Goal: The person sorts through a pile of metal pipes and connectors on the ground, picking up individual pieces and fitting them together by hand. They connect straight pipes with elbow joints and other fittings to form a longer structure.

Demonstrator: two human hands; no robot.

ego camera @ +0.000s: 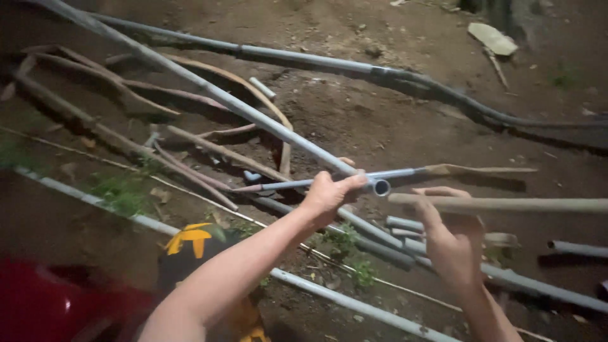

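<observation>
Pipe-fitting step | my left hand (329, 193) was clenched on the long grey pipe (253, 117), its open end just beside my right hand (451, 237), which gripped a tan stick (506, 204) (over bare soil) | next move, I judged, called for lining up both ends.

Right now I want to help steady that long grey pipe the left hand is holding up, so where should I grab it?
Grip the long grey pipe on its bare shaft behind the left hand, coming from above. It slants up and away from the open end by the fingers, clear of the ground there. The right hand holds a tan stick near that end, so it looks crowded.
</observation>
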